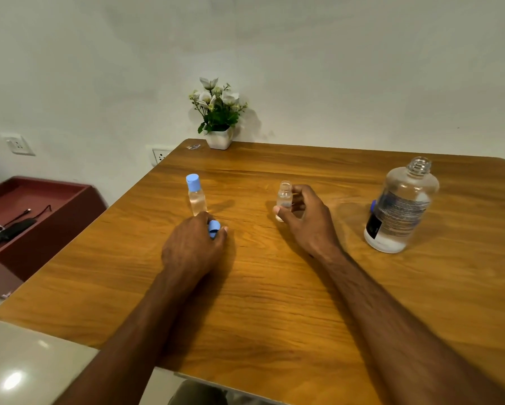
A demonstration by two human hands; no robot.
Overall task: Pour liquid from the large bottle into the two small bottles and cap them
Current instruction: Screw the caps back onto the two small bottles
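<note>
The bench [274, 287] fills most of the frame. The large bottle [400, 206] stands open at the right edge; I think it is heavy and slick. My right hand [306, 217] grips the open small bottle [284, 197] in the middle. It looks light and tippy, so I hold its sides. My left hand [193, 244] pinches a blue cap [214, 228] below the capped small bottle [196, 197].

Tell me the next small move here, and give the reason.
Probably bring the blue cap in the left hand over to the uncapped small bottle that the right hand steadies, and seat it. The other small bottle already wears its cap, and the large bottle stands set aside, open.
</note>
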